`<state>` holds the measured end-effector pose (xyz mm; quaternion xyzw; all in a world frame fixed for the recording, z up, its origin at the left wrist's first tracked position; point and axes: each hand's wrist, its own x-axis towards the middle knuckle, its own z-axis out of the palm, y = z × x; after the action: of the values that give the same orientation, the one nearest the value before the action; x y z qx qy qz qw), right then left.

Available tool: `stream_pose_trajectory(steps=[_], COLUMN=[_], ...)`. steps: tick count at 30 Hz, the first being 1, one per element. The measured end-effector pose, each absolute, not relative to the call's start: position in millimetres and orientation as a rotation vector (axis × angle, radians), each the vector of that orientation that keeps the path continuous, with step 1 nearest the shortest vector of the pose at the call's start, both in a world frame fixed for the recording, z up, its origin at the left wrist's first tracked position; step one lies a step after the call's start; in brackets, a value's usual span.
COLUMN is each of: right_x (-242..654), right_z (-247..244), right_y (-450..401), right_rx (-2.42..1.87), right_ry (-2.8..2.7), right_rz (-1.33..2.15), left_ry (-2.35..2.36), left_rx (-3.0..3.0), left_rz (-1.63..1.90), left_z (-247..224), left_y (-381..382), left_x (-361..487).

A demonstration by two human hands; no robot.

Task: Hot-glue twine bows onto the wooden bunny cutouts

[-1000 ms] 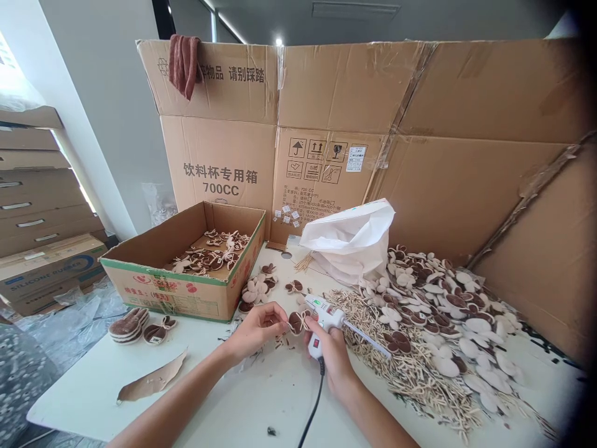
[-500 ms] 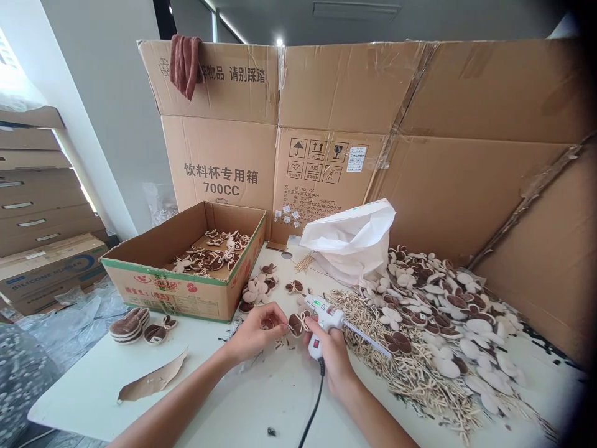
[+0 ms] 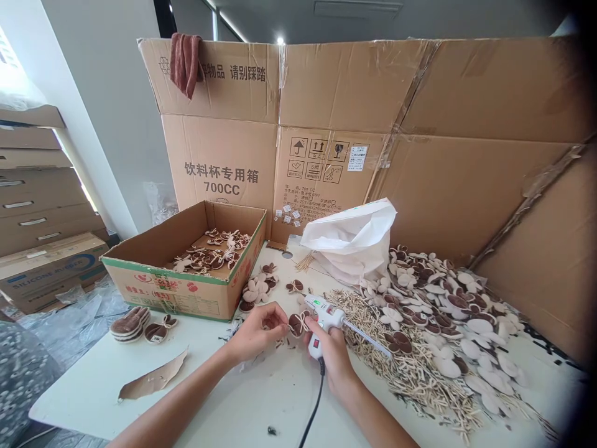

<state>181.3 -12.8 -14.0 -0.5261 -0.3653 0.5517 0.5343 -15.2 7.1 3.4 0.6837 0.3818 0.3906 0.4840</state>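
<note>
Across the desk (image 3: 79,398), left fingers (image 3: 280,318) pinched narrow on a small brown piece (image 3: 268,324), right fingers (image 3: 311,336) wrapped round a hot-glue gun (image 3: 326,318), a nozzle slip risking burns.

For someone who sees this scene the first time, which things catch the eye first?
A heap of pale and brown mushroom-like pieces covers the right of the table. At centre, the right hand grips a white hot glue gun. Behind everything stands a large opened cardboard carton.

Bright, even daylight from the far-left window (image 3: 12,65), overexposed there, only soft shadows, dark blurred vignette along the right edge, wide-angle bowing toward the corners.
</note>
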Motion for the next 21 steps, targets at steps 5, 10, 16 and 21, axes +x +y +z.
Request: stream_pose_trajectory(steps=[5,10,16,21], right_x=[180.9,180.4,179.8,179.9], right_z=[-12.2,-8.6,-6.7,-7.8], right_y=[-13.7,-14.6,-13.9,-13.0], right_rx=[-1.259,-1.263,-1.270,-1.287], right_ry=[-0.860,-0.854,-0.846,-0.856], right_rz=[1.312,1.319,1.323,1.322], left_ry=[0.929,0.941,0.955,0.952], left_rx=[1.671,1.680,1.695,1.701], left_rz=[0.948,0.944,0.918,0.884], left_z=[3.9,5.7,7.5,10.4], left_y=[6.9,6.0,4.5,2.6], left_x=[-15.0,-14.4,-14.1,-13.8])
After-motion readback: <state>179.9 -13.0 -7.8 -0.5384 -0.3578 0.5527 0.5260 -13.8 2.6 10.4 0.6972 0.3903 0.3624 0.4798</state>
